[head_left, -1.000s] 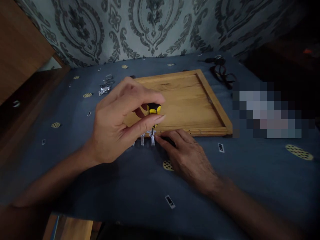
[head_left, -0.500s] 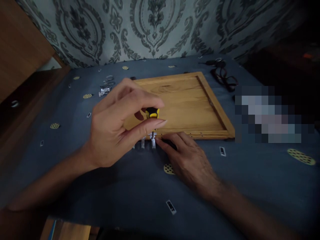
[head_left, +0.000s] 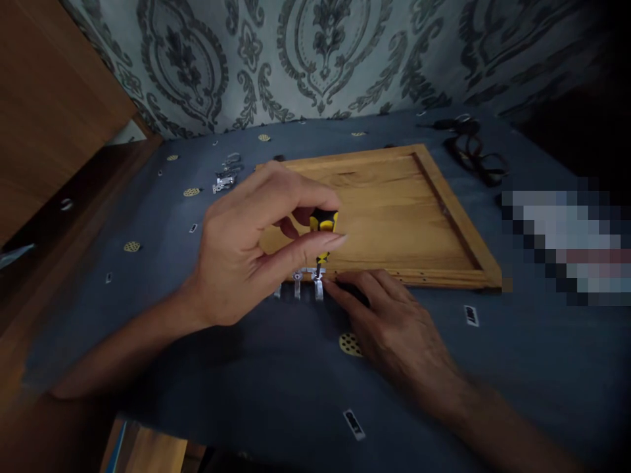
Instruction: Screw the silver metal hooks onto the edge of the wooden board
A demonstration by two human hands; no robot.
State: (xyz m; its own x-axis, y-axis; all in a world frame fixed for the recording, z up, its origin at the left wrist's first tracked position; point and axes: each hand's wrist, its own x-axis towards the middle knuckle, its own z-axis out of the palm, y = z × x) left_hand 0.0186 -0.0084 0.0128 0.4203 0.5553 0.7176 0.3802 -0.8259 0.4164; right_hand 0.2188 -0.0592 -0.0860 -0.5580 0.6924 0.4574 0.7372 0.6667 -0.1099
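Note:
In the head view, my left hand (head_left: 236, 246) pinches the yellow and black handle of a screwdriver (head_left: 323, 221), held upright with its shaft pointing down. The screwdriver's tip meets a small shiny metal clip (head_left: 319, 290) at the near edge of a wooden frame (head_left: 456, 278) with a recessed panel. Left of it, another metal clip (head_left: 297, 289) sits on the same edge, and part of a third shows beside my left hand. My right hand (head_left: 394, 328) is closed over the frame's near edge, a fingertip against the clip under the screwdriver. Something dark beneath its fingers is unclear.
Loose metal clips (head_left: 225, 180) lie on the blue patterned cloth (head_left: 276, 387) beyond my left hand. Dark eyeglasses (head_left: 478, 161) are at the back right, near a blurred-out object (head_left: 566, 243). A patterned curtain (head_left: 256, 66) rises behind; wooden furniture (head_left: 54, 85) stands at the left.
The whole scene has shifted right as the camera turned. The screwdriver stays on the same clip, with a little more of its handle and shaft showing. My right hand keeps its place.

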